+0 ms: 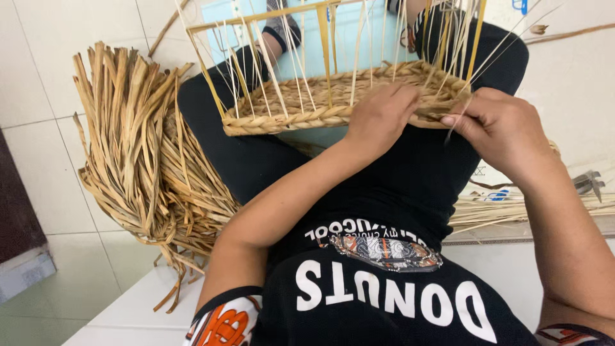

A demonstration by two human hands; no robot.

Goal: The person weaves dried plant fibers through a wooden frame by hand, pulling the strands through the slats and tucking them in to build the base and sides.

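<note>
black shirt [384, 301] with white letters, closest | left hand [379, 115] curled over near rim of woven basket [301, 106] on lap | right hand [503, 128] fingers pinched together on thin strand [456, 122] at basket edge | upright thin sticks [295, 57] poking up | dry leaf bundle [141, 154] beside left leg

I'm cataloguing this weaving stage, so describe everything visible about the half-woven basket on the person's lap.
The shallow rectangular tan basket of braided straw rests tilted on the person's black-clad lap. Its low wall is a few woven rows; thin pale upright stakes rise from it to a yellowish frame bar above. The left hand presses its near rim, and the right hand pinches a strand at the near right corner.
</note>
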